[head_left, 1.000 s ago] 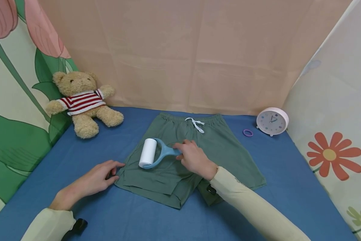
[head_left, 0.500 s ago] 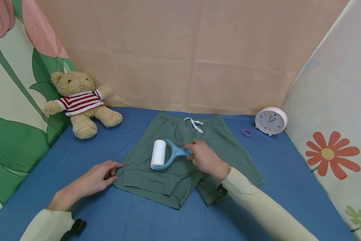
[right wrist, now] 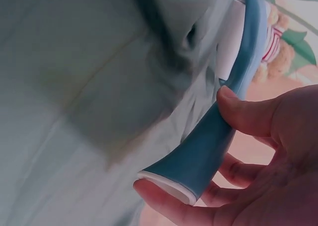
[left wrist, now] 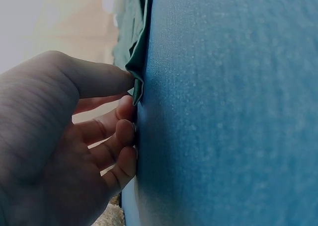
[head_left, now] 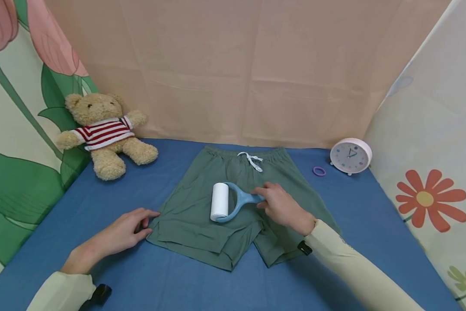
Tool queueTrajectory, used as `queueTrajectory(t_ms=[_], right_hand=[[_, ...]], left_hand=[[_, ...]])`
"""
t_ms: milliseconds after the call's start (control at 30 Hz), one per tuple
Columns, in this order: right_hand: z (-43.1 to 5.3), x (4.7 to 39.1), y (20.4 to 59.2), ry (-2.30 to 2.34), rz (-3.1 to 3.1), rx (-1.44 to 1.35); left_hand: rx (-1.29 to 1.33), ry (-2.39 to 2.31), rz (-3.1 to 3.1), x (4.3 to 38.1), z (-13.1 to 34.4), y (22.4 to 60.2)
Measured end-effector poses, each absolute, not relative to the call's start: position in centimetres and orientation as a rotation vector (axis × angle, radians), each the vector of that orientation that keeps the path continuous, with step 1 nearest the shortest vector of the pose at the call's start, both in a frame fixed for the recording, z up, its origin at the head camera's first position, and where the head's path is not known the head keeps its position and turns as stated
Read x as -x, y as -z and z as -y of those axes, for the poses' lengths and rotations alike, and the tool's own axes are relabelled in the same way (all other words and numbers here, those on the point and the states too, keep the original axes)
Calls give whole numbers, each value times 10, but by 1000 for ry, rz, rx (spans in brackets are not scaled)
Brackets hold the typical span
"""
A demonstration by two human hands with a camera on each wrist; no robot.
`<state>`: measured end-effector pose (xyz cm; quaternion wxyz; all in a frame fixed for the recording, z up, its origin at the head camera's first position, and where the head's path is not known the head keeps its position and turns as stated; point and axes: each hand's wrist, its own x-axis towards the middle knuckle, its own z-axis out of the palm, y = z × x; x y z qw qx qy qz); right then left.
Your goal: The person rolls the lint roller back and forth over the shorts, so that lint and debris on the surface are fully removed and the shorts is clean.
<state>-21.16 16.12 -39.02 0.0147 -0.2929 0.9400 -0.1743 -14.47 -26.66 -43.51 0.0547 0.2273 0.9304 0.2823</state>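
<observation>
Green shorts (head_left: 194, 203) with a white drawstring (head_left: 251, 162) lie spread on the blue cloth (head_left: 170, 280). My right hand (head_left: 283, 206) grips the blue handle of a lint roller (head_left: 219, 202), whose white roll is over the middle of the shorts. In the right wrist view, my thumb lies along the handle (right wrist: 203, 141) and the fingers curl under it. At the lower left corner of the shorts, my left hand (head_left: 120, 233) rests with thumb and fingertips touching the hem (left wrist: 136, 82). Its thumb and index tips stand apart in the head view.
A teddy bear (head_left: 104, 129) in a striped shirt sits at the back left. Toward the back right stand a pink clock (head_left: 351, 156) and a purple ring (head_left: 319, 171). A beige backdrop (head_left: 252, 77) and patterned side panels (head_left: 423, 108) border the cloth.
My right hand has drawn the lint roller rightward across the shorts, from the left leg to near the middle. My left hand stays at the hem corner.
</observation>
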Motion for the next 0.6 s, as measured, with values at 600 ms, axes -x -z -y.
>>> queueTrajectory(t_ms=[600], right_hand=[[-226,217,391,541,-2966,862]], left_hand=[[-686,-859,-2821,144,266,435]])
